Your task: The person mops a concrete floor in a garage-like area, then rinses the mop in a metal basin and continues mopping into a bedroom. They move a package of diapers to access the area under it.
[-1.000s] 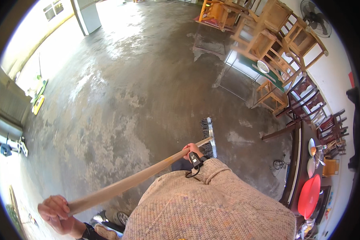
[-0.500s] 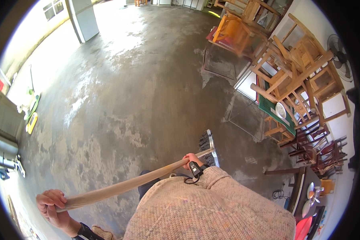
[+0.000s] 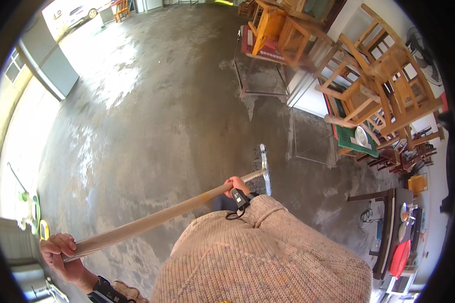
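A mop crosses in front of me, its long wooden handle slanting from lower left up to the middle. My left hand is closed around the handle's near end. Farther along, close to the head, my right hand also wraps round the handle. The mop head rests on the wet-looking grey floor, just beyond my right hand. It has a silvery bar, with dark strands on its left side. Each wrist wears a dark strap; a small black device sits at the right one.
On the right, wooden chairs are stacked on tables, beside a green board with a white bowl. A dark table stands at lower right, a red-topped table farther off. A grey cabinet and a green-and-white object are at left.
My view has turned, so the grey cabinet sits farther left and lower. The mop head lies slightly higher and farther left in the picture. Both hands keep their hold on the handle.
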Demonstrator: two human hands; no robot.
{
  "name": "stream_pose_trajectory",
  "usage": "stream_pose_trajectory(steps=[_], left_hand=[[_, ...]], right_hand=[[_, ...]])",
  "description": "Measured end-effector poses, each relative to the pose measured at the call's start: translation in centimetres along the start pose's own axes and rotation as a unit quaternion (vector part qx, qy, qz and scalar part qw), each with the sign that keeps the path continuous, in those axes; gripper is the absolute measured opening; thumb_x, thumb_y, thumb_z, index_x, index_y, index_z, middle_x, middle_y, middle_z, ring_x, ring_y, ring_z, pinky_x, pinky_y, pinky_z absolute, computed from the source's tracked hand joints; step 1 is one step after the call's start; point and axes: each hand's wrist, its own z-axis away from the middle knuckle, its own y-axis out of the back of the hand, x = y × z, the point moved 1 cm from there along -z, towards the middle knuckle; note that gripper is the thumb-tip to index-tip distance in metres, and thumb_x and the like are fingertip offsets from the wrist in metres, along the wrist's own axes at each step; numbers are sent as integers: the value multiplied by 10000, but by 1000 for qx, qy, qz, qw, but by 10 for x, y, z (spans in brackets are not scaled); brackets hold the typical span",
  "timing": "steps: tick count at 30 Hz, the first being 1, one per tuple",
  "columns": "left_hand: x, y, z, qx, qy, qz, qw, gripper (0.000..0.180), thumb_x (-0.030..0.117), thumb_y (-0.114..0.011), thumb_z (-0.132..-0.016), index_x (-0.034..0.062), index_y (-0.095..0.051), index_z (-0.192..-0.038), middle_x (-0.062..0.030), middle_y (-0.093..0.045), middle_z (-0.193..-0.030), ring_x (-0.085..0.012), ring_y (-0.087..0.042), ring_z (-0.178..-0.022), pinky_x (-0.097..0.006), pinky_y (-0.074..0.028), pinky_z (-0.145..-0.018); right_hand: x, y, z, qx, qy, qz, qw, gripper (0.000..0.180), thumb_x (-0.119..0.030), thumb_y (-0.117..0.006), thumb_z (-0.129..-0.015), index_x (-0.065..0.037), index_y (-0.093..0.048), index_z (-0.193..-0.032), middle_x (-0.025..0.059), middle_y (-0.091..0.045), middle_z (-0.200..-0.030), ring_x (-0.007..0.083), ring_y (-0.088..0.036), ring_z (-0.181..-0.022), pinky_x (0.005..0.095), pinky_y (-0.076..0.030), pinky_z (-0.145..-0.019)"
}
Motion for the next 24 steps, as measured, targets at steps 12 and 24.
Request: stream_pose_trajectory(steps=[12,24], left_hand=[[-191,-70,-294,-53,-75,-40,995,54,93,-423,-828,85,-439,-777,-38,-463,-598,-146,-460,-593,-300,-388,-642],[-418,-20,-525,41,48,-96,993,167,205,-407,-900,79,-444,-797,-74,-489,-707,-182,-484,-721,-334,-402,-740]], right_hand=[[-126,-253,-188,-1,-104,182,978,111,-100,-426,-803,-51,-423,-703,66,-462,-718,176,-472,-619,327,-446,-644],[-251,-593,-392,3,120,71,990,41,-8,-492,-770,-11,-455,-755,121,-479,-741,219,-510,-629,351,-466,-527]])
